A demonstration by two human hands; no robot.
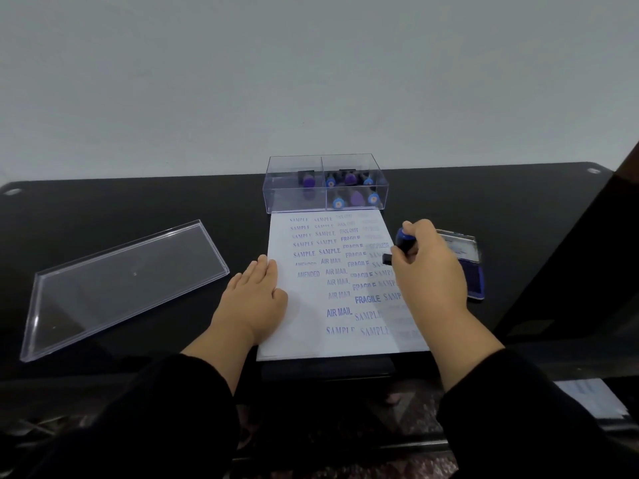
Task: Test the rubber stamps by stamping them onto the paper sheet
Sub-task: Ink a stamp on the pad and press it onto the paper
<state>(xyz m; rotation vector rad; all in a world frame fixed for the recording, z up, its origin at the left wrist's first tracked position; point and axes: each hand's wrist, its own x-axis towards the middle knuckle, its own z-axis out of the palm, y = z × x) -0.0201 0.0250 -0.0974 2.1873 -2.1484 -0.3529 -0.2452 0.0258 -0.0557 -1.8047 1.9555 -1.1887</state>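
1. A glossy black desk [138,209] is spanning the view, its far edge lying against a plain pale wall [311,63]; its near edge is running just below the paper, with patterned floor [345,426] showing beneath.
2. At far left, a clear plastic lid [121,285] is lying flat and skewed on the desk, well apart from the other items, with bare desk lying between it and the paper.
3. The left hand [254,295] is resting palm down, fingers straight and together, pressing the left edge of the paper sheet [311,323]; a black sleeve [166,409] is covering the forearm.
4. The paper sheet is lying at the centre of the desk, its near edge reaching the desk's near edge; it is bearing columns of blue imprints reading SAMPLE, AMENDED, AIR MAIL and FRAGILE.
5. A clear two-compartment box [325,183] is standing at the paper's far edge, holding one stamp in the left compartment and several blue and purple stamps in the right.
6. The right hand [427,267] is curling its fingers round a blue-handled rubber stamp [403,243], holding it tilted over the paper's right margin; whether its base is touching the sheet cannot be told.
7. A blue ink pad [472,271], lid raised, is lying just right of the paper, partly hidden by the right hand.
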